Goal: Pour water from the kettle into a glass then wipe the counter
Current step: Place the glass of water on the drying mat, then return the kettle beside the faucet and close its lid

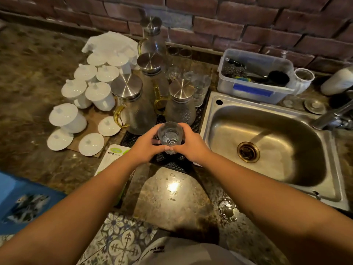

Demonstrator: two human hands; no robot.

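The counter (34, 77) runs off the frame to the left of the hands and its far stretch is blurred; droplets and a small puddle (226, 208) shine on the bare part between the forearms, below the hands. The steel sink (208, 115) lies just right of the hands, its tap cut off at the right edge; behind it a clear plastic tub (254, 88) holds dark things too dim to name. A black ribbed mat (172, 163) lies under the hands, mostly hidden by them and by the vessels standing on it. Beyond the hands stand four frosted glass kettles with steel lids; the nearest kettle (180, 106) is just past the fingertips, a larger one (133, 109) to its left, and two more behind are partly hidden. Clear tumblers (200, 88) stand beyond and right of the nearest kettle, hard to tell apart. Left of the kettles, well apart from the hands, sit white lidded cups (67, 117) and loose white lids. The left hand (147, 146) and right hand (191, 144) both wrap closed round the glass (170, 136), thumbs meeting at its near side; it is held upright over the mat, clear and patterned, and whether it holds water I cannot tell.
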